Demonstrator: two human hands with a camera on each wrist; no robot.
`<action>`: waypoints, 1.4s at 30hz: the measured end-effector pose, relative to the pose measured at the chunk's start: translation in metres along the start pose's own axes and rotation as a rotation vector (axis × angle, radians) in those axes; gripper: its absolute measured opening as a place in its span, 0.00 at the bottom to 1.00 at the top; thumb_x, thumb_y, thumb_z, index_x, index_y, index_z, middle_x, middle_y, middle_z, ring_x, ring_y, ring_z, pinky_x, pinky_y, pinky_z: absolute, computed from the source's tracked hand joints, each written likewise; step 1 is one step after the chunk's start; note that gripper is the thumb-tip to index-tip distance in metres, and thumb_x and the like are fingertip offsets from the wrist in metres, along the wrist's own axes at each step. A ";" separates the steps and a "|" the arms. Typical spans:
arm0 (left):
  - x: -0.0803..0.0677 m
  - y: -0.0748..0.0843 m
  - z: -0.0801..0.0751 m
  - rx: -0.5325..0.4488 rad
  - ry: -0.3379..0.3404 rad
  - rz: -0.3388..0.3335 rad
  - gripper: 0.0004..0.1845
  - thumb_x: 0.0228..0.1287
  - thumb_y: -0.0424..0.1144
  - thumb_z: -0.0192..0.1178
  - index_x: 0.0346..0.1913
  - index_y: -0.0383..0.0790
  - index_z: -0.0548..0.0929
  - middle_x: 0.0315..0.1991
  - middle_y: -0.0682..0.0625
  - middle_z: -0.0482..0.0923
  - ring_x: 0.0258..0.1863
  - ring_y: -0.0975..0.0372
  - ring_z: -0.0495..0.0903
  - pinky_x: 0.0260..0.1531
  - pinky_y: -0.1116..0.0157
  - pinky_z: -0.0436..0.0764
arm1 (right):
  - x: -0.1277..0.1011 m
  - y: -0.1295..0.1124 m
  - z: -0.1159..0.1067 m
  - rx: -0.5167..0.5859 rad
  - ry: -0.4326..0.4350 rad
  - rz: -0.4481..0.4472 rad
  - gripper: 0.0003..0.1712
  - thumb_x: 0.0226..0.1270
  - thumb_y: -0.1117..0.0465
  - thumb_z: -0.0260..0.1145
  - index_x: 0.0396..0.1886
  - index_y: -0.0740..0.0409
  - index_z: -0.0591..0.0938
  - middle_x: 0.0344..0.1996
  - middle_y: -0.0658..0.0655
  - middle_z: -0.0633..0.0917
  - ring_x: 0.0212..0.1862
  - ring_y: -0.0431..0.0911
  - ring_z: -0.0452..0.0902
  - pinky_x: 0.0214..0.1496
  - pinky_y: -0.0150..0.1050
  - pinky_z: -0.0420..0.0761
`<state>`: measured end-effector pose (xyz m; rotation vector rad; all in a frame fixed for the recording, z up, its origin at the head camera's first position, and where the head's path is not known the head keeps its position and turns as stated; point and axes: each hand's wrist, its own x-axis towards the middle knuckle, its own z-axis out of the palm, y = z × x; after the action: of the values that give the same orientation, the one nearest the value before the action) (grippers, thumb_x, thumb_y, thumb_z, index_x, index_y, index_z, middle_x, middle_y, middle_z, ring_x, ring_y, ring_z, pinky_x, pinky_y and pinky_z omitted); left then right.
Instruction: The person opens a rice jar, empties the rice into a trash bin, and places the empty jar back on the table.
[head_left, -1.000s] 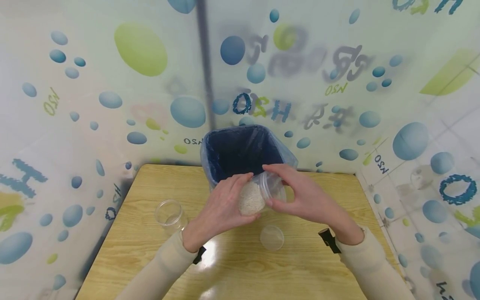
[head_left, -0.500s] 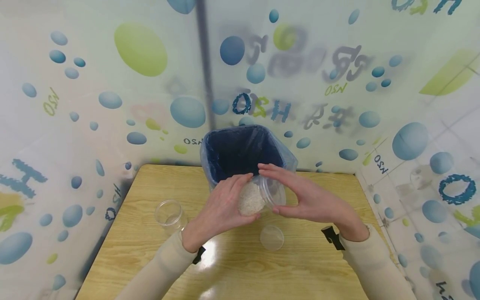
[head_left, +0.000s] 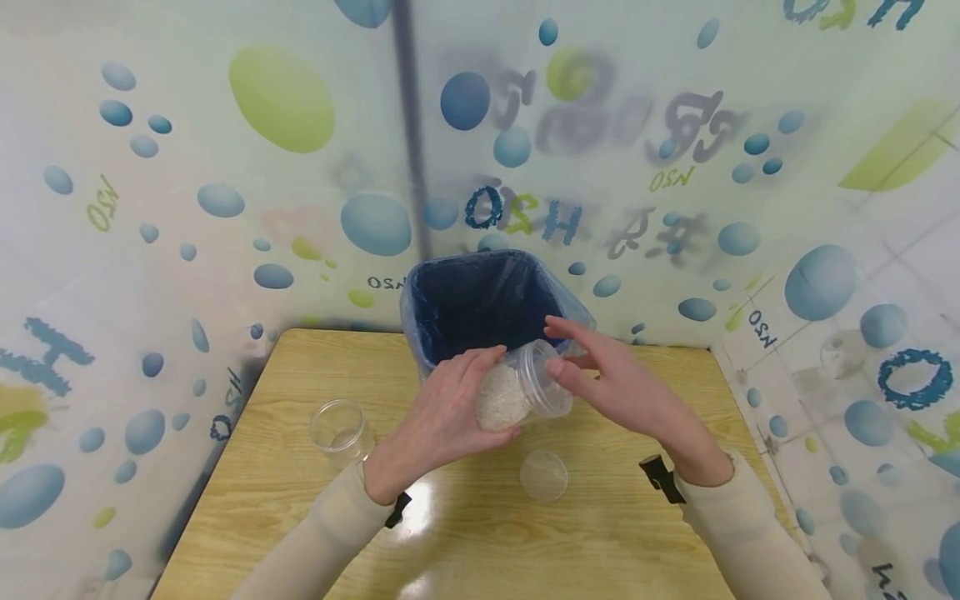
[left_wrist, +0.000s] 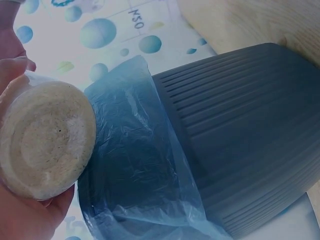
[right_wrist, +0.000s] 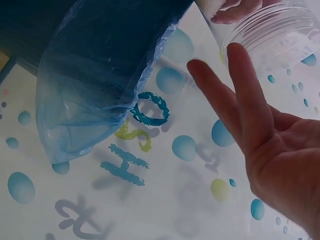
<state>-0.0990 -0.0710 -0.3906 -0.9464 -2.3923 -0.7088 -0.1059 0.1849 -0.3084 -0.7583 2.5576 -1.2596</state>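
My left hand (head_left: 442,412) grips a clear jar of white, rice-like grains (head_left: 502,398), tipped on its side in front of the bin. The jar's ringed, see-through end (head_left: 546,379) points right. In the left wrist view the round base of the jar (left_wrist: 50,140) shows grains packed against it. Close by that ringed end is my right hand (head_left: 618,383), fingers extended and thumb right at the jar's edge. In the right wrist view its fingers (right_wrist: 245,90) are spread, overlapping the clear threaded end of the jar (right_wrist: 275,40).
Behind the jar stands a dark bin (head_left: 487,300) lined with a blue plastic bag (head_left: 577,317). A second clear jar (head_left: 341,429) is on the wooden table (head_left: 300,517) at left. A translucent disc (head_left: 543,476) lies nearer me. Patterned walls surround the table.
The right thumb and fingers, earlier around the jar's ringed end, have loosened and lifted off around it. The left hand keeps its grip in the same place.
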 end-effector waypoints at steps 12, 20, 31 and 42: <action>-0.001 0.000 0.000 0.011 -0.001 0.005 0.52 0.42 0.58 0.82 0.69 0.36 0.72 0.60 0.44 0.78 0.53 0.52 0.79 0.53 0.53 0.81 | 0.001 -0.006 0.006 -0.155 -0.011 0.109 0.41 0.77 0.35 0.57 0.80 0.50 0.66 0.74 0.56 0.72 0.57 0.54 0.84 0.47 0.46 0.87; -0.001 0.000 0.000 0.020 -0.002 0.006 0.51 0.44 0.59 0.81 0.69 0.36 0.72 0.60 0.44 0.78 0.53 0.53 0.79 0.52 0.54 0.81 | 0.003 -0.009 0.010 -0.241 0.019 0.079 0.44 0.72 0.34 0.64 0.79 0.51 0.68 0.71 0.55 0.75 0.55 0.51 0.83 0.49 0.47 0.85; -0.001 0.001 -0.001 0.020 -0.016 0.005 0.51 0.45 0.59 0.81 0.69 0.37 0.72 0.60 0.44 0.78 0.54 0.53 0.79 0.53 0.53 0.81 | -0.001 -0.004 0.006 -0.132 -0.043 -0.107 0.43 0.67 0.48 0.74 0.78 0.49 0.68 0.73 0.52 0.71 0.66 0.49 0.73 0.55 0.45 0.84; -0.001 -0.001 0.001 0.016 0.004 0.017 0.52 0.43 0.57 0.82 0.68 0.35 0.72 0.60 0.44 0.78 0.53 0.52 0.80 0.53 0.53 0.80 | -0.004 -0.001 0.001 -0.158 -0.110 -0.259 0.55 0.66 0.53 0.76 0.84 0.47 0.55 0.82 0.51 0.56 0.78 0.51 0.58 0.68 0.56 0.74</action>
<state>-0.0993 -0.0713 -0.3915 -0.9563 -2.3804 -0.6837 -0.1018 0.1854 -0.3086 -1.1890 2.5540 -1.0550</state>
